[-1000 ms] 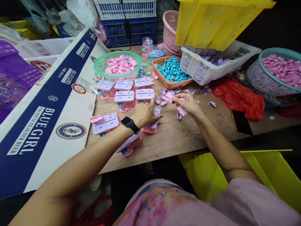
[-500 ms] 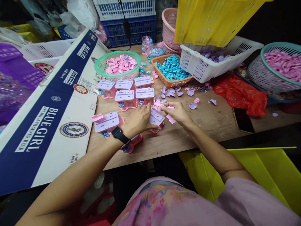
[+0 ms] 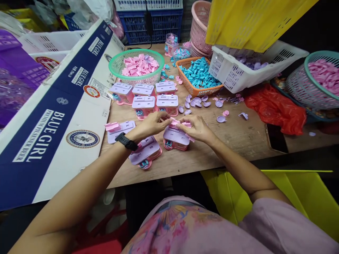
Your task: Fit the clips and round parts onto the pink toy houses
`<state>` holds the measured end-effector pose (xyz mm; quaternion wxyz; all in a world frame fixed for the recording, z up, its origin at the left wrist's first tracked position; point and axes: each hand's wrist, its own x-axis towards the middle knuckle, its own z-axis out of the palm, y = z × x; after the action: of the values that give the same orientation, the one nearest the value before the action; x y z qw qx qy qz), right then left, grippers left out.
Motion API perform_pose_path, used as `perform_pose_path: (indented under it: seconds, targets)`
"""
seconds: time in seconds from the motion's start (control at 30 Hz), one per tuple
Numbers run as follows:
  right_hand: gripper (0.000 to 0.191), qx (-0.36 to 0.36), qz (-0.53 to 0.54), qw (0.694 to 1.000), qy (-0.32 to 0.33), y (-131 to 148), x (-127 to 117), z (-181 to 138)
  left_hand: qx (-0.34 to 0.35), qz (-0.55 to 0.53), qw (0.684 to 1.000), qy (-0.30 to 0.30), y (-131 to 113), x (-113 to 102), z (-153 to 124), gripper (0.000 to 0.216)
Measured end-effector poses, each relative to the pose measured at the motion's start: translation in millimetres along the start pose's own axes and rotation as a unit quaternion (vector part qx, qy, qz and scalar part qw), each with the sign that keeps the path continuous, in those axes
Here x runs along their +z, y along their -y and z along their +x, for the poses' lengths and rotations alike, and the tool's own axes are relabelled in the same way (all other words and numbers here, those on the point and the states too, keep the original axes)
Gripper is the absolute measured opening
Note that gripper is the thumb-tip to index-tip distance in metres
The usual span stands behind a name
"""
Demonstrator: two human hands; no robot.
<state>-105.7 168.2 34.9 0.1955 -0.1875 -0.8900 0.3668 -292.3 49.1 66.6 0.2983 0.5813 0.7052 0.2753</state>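
Observation:
My left hand [image 3: 155, 124], with a black watch on the wrist, pinches one side of a small pink plastic piece [image 3: 174, 122]. Thumb and fingers of my right hand [image 3: 197, 129] close on the other side of it, with more pink plastic showing under them. The piece is at the far edge of a lilac-topped toy box [image 3: 176, 136] with a pink base, standing on the table. Beside my left wrist sits another lilac-topped toy box [image 3: 147, 151], turned at an angle. Behind the wrist a third one [image 3: 124, 128] carries a pink piece on its top.
Several finished-looking lilac-topped boxes [image 3: 143, 103] stand beyond my hands. Behind them are a green basket [image 3: 111, 67] of pink parts and an orange basket [image 3: 197, 92] of blue parts. Loose lilac parts [image 3: 196, 102], a phone [image 3: 276, 138] and a red bag [image 3: 275, 109] lie rightward. A carton [image 3: 58, 116] borders the left.
My left hand has left the side of the toy box and come to the pink piece. My right hand has moved the piece to the box's far edge. The view has shifted slightly.

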Motion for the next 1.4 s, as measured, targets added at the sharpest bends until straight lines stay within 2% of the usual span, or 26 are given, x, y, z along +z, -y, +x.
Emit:
perform_pose_path:
  seconds: [0.17, 0.33, 0.53, 0.7, 0.8, 0.87, 0.97, 1.03, 1.07, 1.17, 1.23, 1.3, 1.4]
  targets:
    - [0.022, -0.056, -0.032, 0.998, 0.023, -3.3, -5.4, -4.2, -0.019, -0.031, 0.999, 0.006, 3.4, 9.7, 4.3, 0.037]
    - [0.021, -0.099, -0.084, 0.99, 0.049, -1.7, -5.9, -2.4, -0.036, -0.089, 0.995, 0.028, 10.2, 8.4, 7.5, 0.045]
    - [0.022, -0.104, -0.118, 0.987, 0.039, -0.1, -0.1, -6.6, -0.035, -0.107, 0.991, 0.067, 8.1, 5.4, 9.3, 0.042]
    - [0.021, -0.091, -0.018, 0.993, 0.078, -7.5, -2.0, 6.9, -0.008, -0.003, 0.997, 0.076, -1.4, -4.9, -3.4, 0.033]
    - [0.037, -0.004, 0.109, 0.991, 0.072, -9.5, -2.5, 30.1, -0.019, 0.07, 0.994, 0.081, -0.8, -17.8, -17.8, 0.042]
    - [0.044, 0.077, 0.231, 0.968, 0.063, -7.0, -1.6, 48.3, -0.016, 0.081, 0.993, 0.085, 3.4, -28.3, -24.8, 0.047]
    - [0.041, 0.149, 0.364, 0.916, 0.082, 3.3, 4.3, 73.1, 0.003, 0.03, 0.999, 0.016, 11.6, -41.9, -25.2, 0.044]
    - [0.041, 0.152, 0.395, 0.902, 0.082, 12.6, 13.0, 86.2, 0.01, -0.047, 0.998, -0.038, 15.9, -46.0, -18.7, 0.044]
    - [0.041, 0.144, 0.4, 0.901, 0.08, 17.2, 18.4, 91.7, 0.01, -0.098, 0.994, -0.046, 17.6, -46.2, -14.2, 0.044]
    - [0.041, 0.107, 0.382, 0.915, 0.074, 27.2, 34.5, 105.8, -0.01, -0.267, 0.963, -0.035, 22.0, -43.2, -0.7, 0.043]
    - [0.043, 0.085, 0.344, 0.932, 0.072, 29.7, 40.7, 114.0, -0.039, -0.345, 0.936, -0.049, 25.6, -42.3, 5.5, 0.043]
    - [0.048, 0.071, 0.307, 0.947, 0.068, 29.2, 41.2, 121.5, -0.055, -0.383, 0.918, -0.082, 30.9, -45.3, 8.1, 0.043]
    - [0.056, 0.076, 0.283, 0.955, 0.049, 24.7, 36.0, 130.7, -0.04, -0.371, 0.915, -0.155, 41.7, -55.9, 7.7, 0.041]
